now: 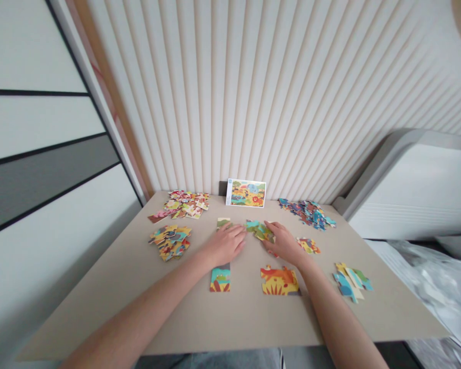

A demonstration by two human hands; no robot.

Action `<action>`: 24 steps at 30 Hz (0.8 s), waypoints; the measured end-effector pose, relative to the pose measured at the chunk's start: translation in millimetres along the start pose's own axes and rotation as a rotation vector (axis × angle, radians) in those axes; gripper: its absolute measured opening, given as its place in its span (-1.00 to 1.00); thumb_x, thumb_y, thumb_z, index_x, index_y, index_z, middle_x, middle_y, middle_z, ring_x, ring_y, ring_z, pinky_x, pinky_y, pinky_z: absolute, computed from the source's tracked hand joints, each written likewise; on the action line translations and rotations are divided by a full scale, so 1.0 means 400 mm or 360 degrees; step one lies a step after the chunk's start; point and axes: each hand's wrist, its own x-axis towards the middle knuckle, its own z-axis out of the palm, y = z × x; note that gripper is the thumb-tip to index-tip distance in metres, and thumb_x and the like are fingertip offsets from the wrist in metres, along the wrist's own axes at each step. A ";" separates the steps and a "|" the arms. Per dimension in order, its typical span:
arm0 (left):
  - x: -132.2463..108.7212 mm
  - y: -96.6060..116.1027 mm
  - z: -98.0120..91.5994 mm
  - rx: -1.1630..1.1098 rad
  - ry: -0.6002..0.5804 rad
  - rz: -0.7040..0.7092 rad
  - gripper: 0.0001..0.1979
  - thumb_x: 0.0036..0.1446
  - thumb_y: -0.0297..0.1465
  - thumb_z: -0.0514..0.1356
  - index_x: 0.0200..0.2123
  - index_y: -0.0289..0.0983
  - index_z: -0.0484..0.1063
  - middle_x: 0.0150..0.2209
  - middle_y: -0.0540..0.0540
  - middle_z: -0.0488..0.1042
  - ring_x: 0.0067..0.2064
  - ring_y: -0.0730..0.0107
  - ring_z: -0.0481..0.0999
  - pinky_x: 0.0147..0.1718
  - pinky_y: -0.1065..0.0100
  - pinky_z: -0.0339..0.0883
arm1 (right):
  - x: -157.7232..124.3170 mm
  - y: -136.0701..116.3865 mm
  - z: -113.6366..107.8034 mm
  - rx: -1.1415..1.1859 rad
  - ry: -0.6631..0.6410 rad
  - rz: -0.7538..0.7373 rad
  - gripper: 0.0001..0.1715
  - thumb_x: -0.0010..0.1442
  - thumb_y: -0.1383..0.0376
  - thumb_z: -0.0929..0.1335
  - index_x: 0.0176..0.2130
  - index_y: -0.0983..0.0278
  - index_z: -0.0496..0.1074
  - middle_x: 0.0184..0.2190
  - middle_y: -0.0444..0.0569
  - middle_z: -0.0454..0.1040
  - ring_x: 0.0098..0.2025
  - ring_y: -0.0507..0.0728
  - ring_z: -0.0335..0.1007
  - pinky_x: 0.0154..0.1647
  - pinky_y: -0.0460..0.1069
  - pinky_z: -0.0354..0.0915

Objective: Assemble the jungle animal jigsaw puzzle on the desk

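My left hand [226,243] lies flat on the beige table [138,287], fingers stretched toward a green and teal cluster of puzzle pieces [259,229]. My right hand [283,242] rests on the right side of that cluster, its fingers touching the pieces. A joined strip of pieces [220,278] runs under my left hand toward me, and its far end [223,222] shows beyond the knuckles. A joined orange section [278,281] lies near my right wrist.
A reference picture card [246,193] leans against the ribbed wall. Loose piece piles lie at the back left [184,203], left [170,241], back right [307,211] and right [352,281]. A small patch of pieces [309,245] sits beside my right hand. A white appliance [418,189] stands right.
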 end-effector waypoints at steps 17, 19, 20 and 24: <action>-0.008 0.021 -0.016 0.0115 -0.0054 -0.0121 -0.69 0.31 -0.41 0.05 0.05 -0.28 0.44 -0.02 -0.24 0.47 0.08 0.06 0.44 0.21 0.04 0.21 | 0.055 0.015 0.041 0.0180 -0.0053 -0.0281 -0.50 0.20 0.40 0.32 0.12 0.22 0.53 0.18 0.11 0.41 0.18 0.23 0.39 0.28 0.12 0.25; -0.010 0.018 -0.011 0.0112 -0.0039 -0.0112 -0.68 0.31 -0.41 0.04 0.07 -0.29 0.42 0.00 -0.24 0.45 0.09 0.06 0.44 0.22 0.05 0.22 | 0.062 0.014 0.047 0.0184 -0.0052 -0.0306 -0.51 0.22 0.40 0.31 0.10 0.21 0.55 0.18 0.10 0.42 0.19 0.23 0.39 0.29 0.12 0.25; -0.011 0.016 -0.009 0.0111 -0.0033 -0.0106 -0.67 0.32 -0.41 0.04 0.09 -0.29 0.41 0.02 -0.25 0.44 0.11 0.06 0.43 0.23 0.06 0.21 | 0.066 0.013 0.049 0.0191 -0.0050 -0.0315 -0.51 0.22 0.40 0.31 0.11 0.20 0.55 0.19 0.09 0.42 0.18 0.22 0.39 0.29 0.12 0.25; -0.014 0.003 0.001 0.0094 -0.0038 -0.0082 -0.64 0.31 -0.43 0.03 0.13 -0.30 0.37 0.10 -0.24 0.43 0.14 0.09 0.43 0.29 0.07 0.16 | 0.079 0.017 0.050 0.0224 -0.0049 -0.0322 -0.49 0.22 0.41 0.31 0.12 0.19 0.54 0.19 0.09 0.42 0.17 0.21 0.41 0.27 0.11 0.27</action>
